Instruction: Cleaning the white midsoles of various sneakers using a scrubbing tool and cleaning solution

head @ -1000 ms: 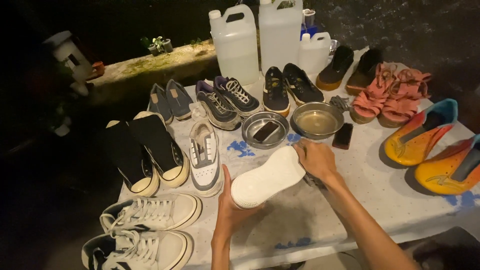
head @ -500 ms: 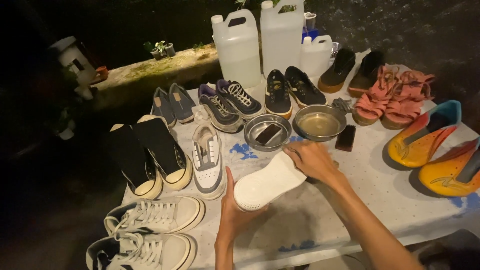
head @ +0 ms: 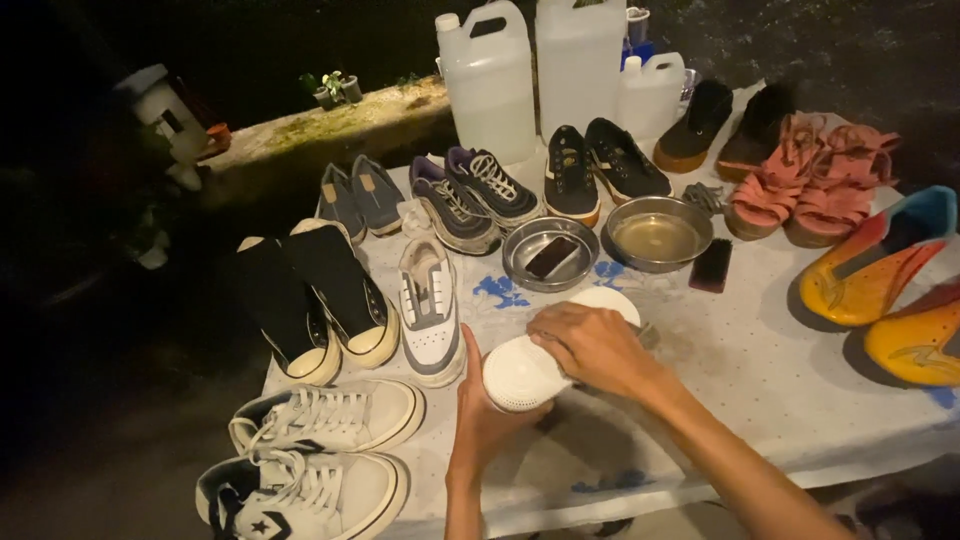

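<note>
The left hand (head: 487, 415) cups a white shoe (head: 545, 358) from below, with its thumb up along the heel end. The right hand (head: 592, 346) lies over the top of the shoe, fingers curled down on it, and hides its middle. Whether that hand holds anything else cannot be told. The shoe is held sole up, just above the table (head: 760, 380), near the front edge. Bare cloth lies open to the right of the hands. Just to the left sits a white and grey sneaker (head: 428, 315). Behind are a small metal dish (head: 550, 252) and a metal bowl (head: 659, 233). An orange shoe (head: 917, 345) is cut off at the right edge.
</note>
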